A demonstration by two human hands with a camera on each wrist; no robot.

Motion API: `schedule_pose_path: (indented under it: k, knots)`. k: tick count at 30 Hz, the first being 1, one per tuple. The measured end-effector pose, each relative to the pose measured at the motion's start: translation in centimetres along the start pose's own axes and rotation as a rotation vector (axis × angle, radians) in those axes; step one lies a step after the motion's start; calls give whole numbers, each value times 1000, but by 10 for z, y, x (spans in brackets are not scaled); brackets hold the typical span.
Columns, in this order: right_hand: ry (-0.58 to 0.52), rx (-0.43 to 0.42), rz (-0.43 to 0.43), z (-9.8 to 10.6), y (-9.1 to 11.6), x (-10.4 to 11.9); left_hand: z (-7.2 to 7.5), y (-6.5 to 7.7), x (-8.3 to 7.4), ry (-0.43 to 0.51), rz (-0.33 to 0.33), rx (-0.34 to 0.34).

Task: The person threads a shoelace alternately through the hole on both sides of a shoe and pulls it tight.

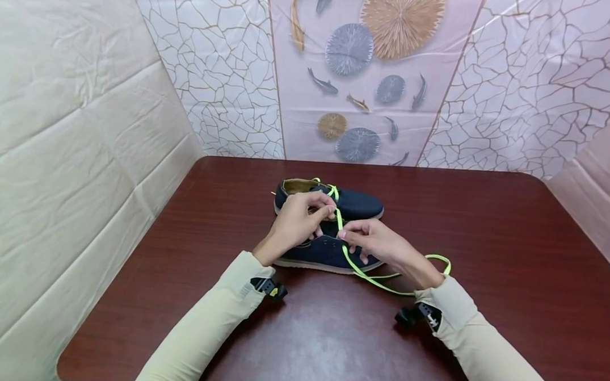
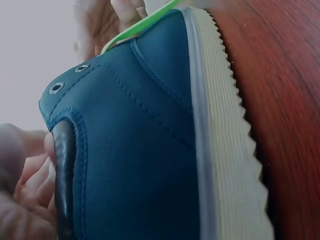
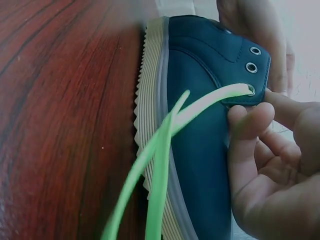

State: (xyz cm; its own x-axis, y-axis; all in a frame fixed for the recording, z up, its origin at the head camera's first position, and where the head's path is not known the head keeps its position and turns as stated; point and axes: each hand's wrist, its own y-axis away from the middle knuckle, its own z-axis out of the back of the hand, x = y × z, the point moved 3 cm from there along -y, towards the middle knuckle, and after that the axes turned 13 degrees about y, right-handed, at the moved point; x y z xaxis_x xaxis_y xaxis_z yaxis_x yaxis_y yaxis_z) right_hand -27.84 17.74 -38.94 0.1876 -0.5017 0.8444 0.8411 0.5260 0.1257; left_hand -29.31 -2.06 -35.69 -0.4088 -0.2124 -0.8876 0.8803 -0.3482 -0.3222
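Note:
A navy shoe (image 1: pixel 314 254) lies side-on on the table, toe to the right, with metal eyelets (image 3: pixel 251 67) along its flap. A neon green shoelace (image 1: pixel 353 265) comes out of the eyelet nearest the toe and trails to the right. Above the shoe opening, my left hand (image 1: pixel 300 214) pinches the lace between thumb and index finger. My right hand (image 1: pixel 376 239) has its thumb and index finger on the same lace, just inside the flap edge. A short stretch of lace spans the two hands. In the left wrist view, left-hand fingers (image 2: pixel 35 182) show behind the collar.
Behind the near shoe stands a second navy shoe (image 1: pixel 360 203), pointing the same way, with green lace through its eyelets. A loop of loose lace (image 1: pixel 439 257) lies beside my right wrist. The reddish-brown table (image 1: pixel 492 233) ends at a patterned cloth backdrop (image 1: pixel 360 102).

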Motion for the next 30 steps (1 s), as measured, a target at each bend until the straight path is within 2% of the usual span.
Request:
schedule_pose_path:
  k: [5, 8, 10, 14, 17, 21, 25, 30]
  knots:
    - [51, 20, 38, 0, -1, 2, 11, -1, -3, 44, -89, -163]
    - [62, 41, 41, 1, 0, 2, 15, -2, -3, 66, -111, -213]
    - [66, 52, 44, 1, 0, 3, 15, -2, -2, 79, -110, -187]
    - [40, 36, 32, 0, 2, 5, 10, -2, -2, 57, -105, -43]
    - [-13, -23, 0, 0, 2, 5, 6, -3, -2, -10, -107, 48]
    - [-43, -119, -37, 0, 2, 4, 5, -3, 0, -106, -82, 129]
    - [40, -222, -5, -2, 3, 7, 6, -2, 2, -195, -60, 168]
    - [200, -371, 82, -4, 6, 14, 6, -2, -2, -286, -76, 163]
